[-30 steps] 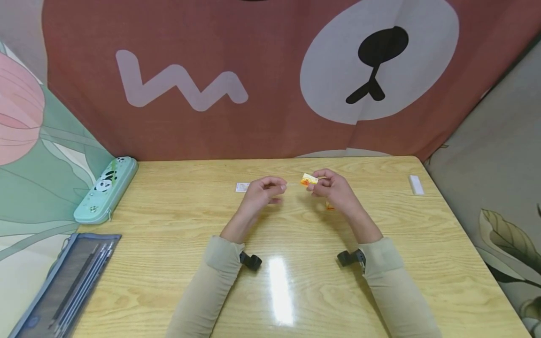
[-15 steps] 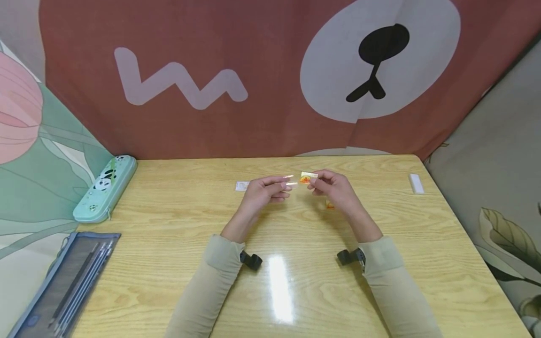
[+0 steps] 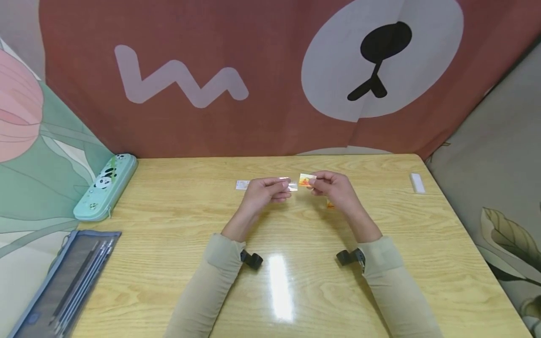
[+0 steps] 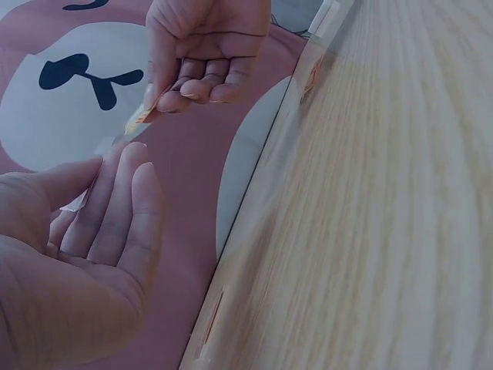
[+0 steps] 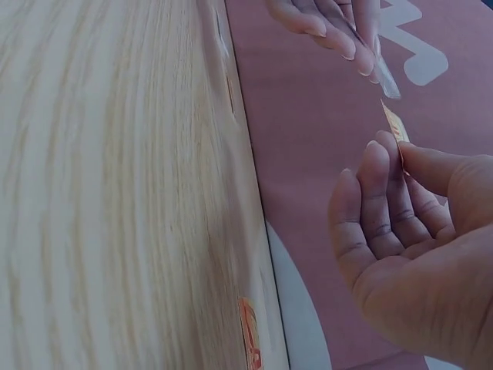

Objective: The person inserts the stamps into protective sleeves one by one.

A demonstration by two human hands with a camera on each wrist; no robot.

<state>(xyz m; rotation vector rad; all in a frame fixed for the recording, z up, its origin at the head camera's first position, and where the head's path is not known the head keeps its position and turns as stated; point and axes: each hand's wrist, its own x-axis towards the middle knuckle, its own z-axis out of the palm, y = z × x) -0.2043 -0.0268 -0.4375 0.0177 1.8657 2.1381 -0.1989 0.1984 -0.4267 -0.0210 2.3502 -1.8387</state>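
Note:
My left hand (image 3: 267, 190) pinches a small clear, shiny plastic piece (image 3: 293, 187) between thumb and fingers. In the right wrist view the clear piece (image 5: 389, 83) sticks out past the fingertips. With thumb and forefinger, my right hand (image 3: 334, 187) pinches a small yellow-and-orange card (image 3: 305, 180). The card (image 5: 395, 125) shows nearly edge-on in the right wrist view, its tip pointing at the plastic with a narrow gap between. Both hands are raised above the far part of the table. A small white printed card (image 3: 242, 185) lies beside the left hand. Another orange card (image 3: 330, 204) lies below the right hand, partly hidden.
A mint panda pencil case (image 3: 105, 188) lies at the table's left back. In front of it is a blue-edged mesh pouch (image 3: 76, 281) with pencil-like sticks inside. A small white block (image 3: 417, 183) sits at the far right. A printed cloth (image 3: 211, 126) hangs behind the table.
The orange card has turned to face the camera more squarely and moved slightly left. The clear plastic at my left fingertips now shows more plainly, and the card and plastic are closer together.

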